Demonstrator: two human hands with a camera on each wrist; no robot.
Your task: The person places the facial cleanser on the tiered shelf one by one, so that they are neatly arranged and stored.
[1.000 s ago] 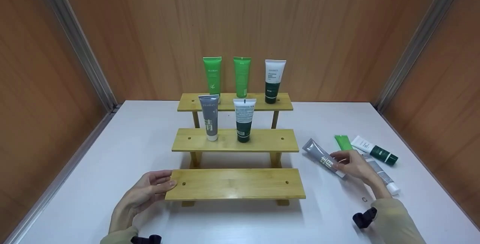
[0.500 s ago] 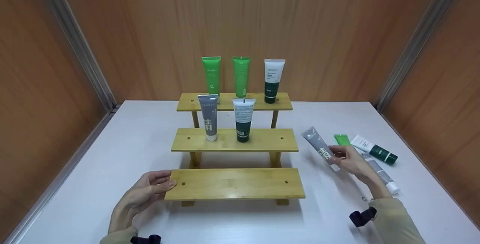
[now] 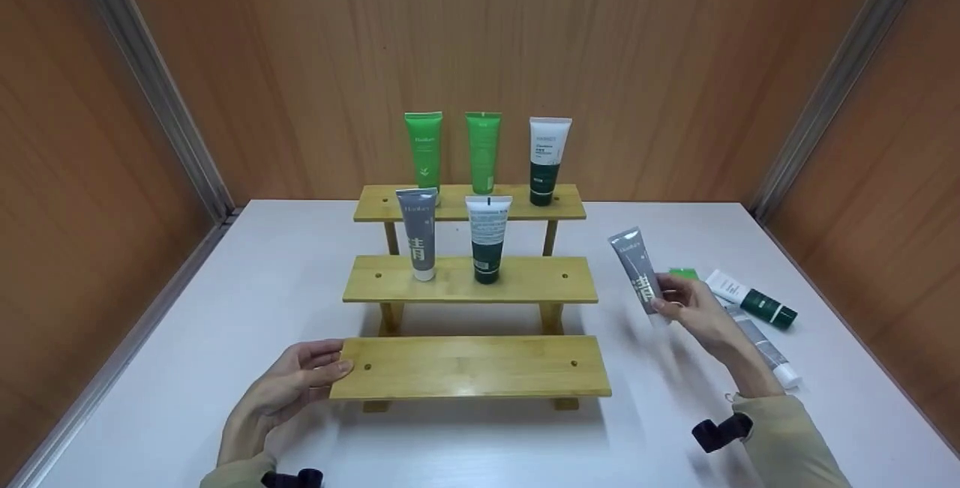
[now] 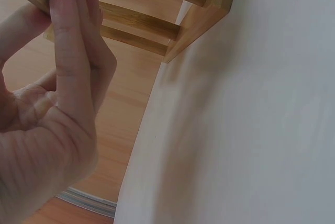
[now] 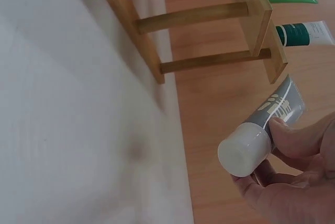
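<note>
A three-tier wooden stand (image 3: 471, 368) occupies the middle of the table. My left hand (image 3: 289, 383) pinches the left end of its lowest shelf, thumb on top and fingers beneath; the left wrist view shows the fingers (image 4: 70, 41) at the board's edge. Right of the stand, my right hand (image 3: 701, 315) holds a grey squeeze tube (image 3: 636, 267) above the table, gripped near its white cap (image 5: 245, 149), with the crimped end tilted up. On the middle shelf stand another grey tube (image 3: 418, 233) and a white-and-dark-green tube (image 3: 488, 241), both cap down.
The top shelf bears two green tubes (image 3: 424, 147) and a white-and-dark-green tube (image 3: 550, 162). Lying behind my right hand are a green tube (image 3: 683, 273), a white-and-dark-green tube (image 3: 752, 299) and a grey tube (image 3: 765, 345). Wooden panels (image 3: 480, 61) enclose the white table (image 3: 187, 308).
My right hand has lifted the grey tube off the table, moved slightly away from me, and turned it more upright. The left hand stays on the bottom shelf.
</note>
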